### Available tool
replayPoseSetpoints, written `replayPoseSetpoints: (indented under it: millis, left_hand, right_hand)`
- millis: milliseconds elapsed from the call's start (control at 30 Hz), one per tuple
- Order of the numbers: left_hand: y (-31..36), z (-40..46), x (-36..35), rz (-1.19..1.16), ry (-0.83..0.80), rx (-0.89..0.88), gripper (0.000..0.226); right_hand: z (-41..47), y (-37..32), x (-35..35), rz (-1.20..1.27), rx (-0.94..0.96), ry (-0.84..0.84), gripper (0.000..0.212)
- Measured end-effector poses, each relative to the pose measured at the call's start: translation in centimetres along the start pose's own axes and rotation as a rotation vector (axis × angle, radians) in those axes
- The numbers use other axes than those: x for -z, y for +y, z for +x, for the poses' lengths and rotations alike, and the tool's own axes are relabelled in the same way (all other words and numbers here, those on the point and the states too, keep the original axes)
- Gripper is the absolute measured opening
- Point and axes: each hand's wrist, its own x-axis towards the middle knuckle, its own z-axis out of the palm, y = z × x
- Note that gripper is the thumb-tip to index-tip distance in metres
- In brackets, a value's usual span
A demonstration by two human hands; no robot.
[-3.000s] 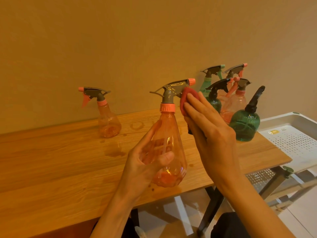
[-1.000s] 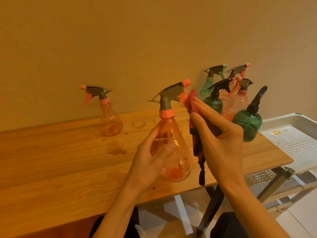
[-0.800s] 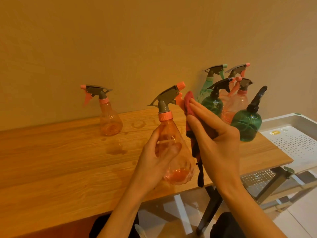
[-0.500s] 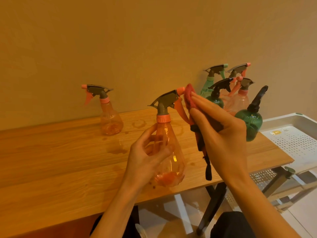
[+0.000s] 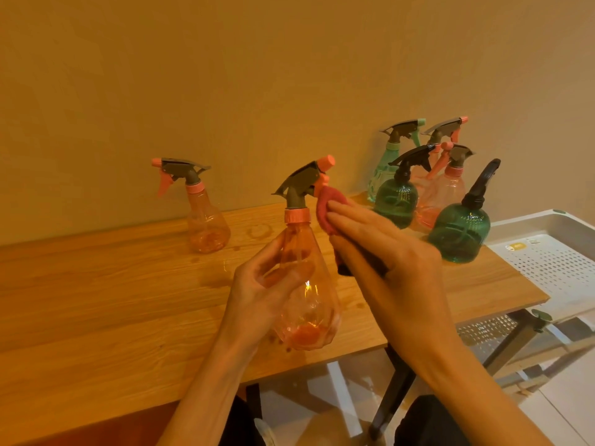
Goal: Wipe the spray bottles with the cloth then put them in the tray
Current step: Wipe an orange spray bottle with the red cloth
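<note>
**One bottle held up for wiping, the others waiting by the wall**

The left hand (image 5: 267,291) grips the clear orange plastic spray bottle (image 5: 306,284) around its wide body, thumb in front and fingers behind. It holds the bottle upright above the front edge of the light wooden table (image 5: 112,300), probably so that every side can be reached without the table in the way. The grey trigger head with the orange nozzle (image 5: 306,178) points to 1 o'clock.

The right hand (image 5: 386,252) has its fingers stretched out flat and presses the red cloth (image 5: 328,207) against the neck of the bottle, just below the trigger. A darker part of the cloth hangs under the palm. The flat hand gives a wide contact area, which suits wiping.

At 10 o'clock from the held bottle, a second clear orange spray bottle (image 5: 206,226) stands alone near the wall. At 2 o'clock a group of five bottles stands close together: two dark green round ones (image 5: 460,233), two pale orange and one mint green (image 5: 383,175). I think they are grouped next to the white perforated plastic tray (image 5: 553,262) at 3 o'clock because this makes the way to it short. No bottle is visible in the tray, so the task seems to be in its early part.
</note>
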Motion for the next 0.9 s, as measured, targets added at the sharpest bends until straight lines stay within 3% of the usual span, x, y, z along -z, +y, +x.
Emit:
replayPoseSetpoints:
  millis: [100,300,400,500,667,800,900]
  left_hand:
    - [0.1,-0.1,0.0,0.026,-0.013,-0.002,0.049]
    - [0.2,0.0,0.4,-0.090,0.013,0.023,0.050]
    - [-0.1,0.0,0.7,-0.164,0.011,0.078,0.055]
    - [0.0,-0.1,0.5,-0.221,-0.002,0.099,0.053]
    - [0.2,-0.4,-0.4,-0.240,-0.087,0.058,0.064]
    - [0.4,-0.5,-0.5,-0.211,-0.117,0.018,0.049]
    - [0.5,-0.3,-0.2,-0.184,-0.105,-0.010,0.055]
  right_hand:
    - [1.8,0.1,0.3,0.018,-0.013,0.038,0.032]
    - [0.1,-0.5,0.6,0.178,-0.098,-0.045,0.033]
    - [-0.8,-0.4,0.8,0.371,-0.232,0.035,0.033]
    - [-1.0,0.4,0.5,0.401,-0.303,0.080,0.036]
    - [-0.2,1.2,-1.2,0.275,-0.134,-0.047,0.035]
    - [0.9,0.8,-1.8,0.318,-0.165,-0.061,0.037]
    - [0.2,0.9,-2.1,0.315,-0.172,-0.096,0.035]
